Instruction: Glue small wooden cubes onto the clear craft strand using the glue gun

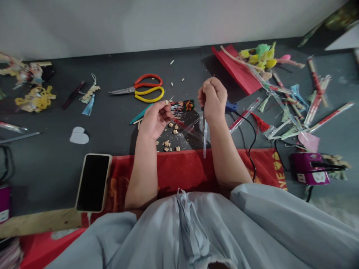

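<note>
My left hand (157,118) is closed in a pinch at the thumb and forefinger on a small pale wooden piece (166,102). A thin light sliver sticks up beside that piece. To its right, my right hand (213,98) is curled into a fist above the table; what it holds is hidden by the fingers. A clear stick (205,140) and a dark strip show below this fist. Just right of it lies a blue tool part (231,107) with a black cord. Small wooden bits (167,144) are scattered between my forearms.
Scissors with red and yellow handles (148,87) lie behind my left hand. A phone (94,183) rests at the front left by a red cloth (185,168). On the right are red paper (238,71), wrapped sticks, tassels and a purple box (310,168) with cables.
</note>
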A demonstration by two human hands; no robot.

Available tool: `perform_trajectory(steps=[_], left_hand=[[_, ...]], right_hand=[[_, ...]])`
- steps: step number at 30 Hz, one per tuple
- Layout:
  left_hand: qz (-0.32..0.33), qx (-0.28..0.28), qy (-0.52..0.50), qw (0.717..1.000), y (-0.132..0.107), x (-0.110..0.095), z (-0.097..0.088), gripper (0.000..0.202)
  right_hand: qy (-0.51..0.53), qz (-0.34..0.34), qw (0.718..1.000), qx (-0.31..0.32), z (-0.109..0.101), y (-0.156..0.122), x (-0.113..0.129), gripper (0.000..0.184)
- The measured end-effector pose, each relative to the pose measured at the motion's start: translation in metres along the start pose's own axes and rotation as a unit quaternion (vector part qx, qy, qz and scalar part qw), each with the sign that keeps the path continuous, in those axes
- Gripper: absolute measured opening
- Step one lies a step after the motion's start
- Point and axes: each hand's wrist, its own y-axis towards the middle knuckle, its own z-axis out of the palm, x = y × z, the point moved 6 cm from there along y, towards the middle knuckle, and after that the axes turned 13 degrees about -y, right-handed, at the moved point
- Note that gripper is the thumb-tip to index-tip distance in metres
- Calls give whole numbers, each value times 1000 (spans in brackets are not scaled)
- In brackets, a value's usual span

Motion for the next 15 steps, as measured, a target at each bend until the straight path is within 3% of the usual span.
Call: perform_trajectory(steps=[2,4,11,15], left_hand=[[12,-3,8,1000,0,0,-3,25],[21,-12,4,1000,1,0,-4,20],[106,-27,44,993,0,-6,0,7],[159,-23,62,985,0,-9,2,9]], right_hand=[[-1,34,998,-61,-4,0,1,52],[3,57,996,-72,-5,0,11,47],[-34,77,996,24,4,-1,47,3],[-39,40,998,41,6,-1,53,21]])
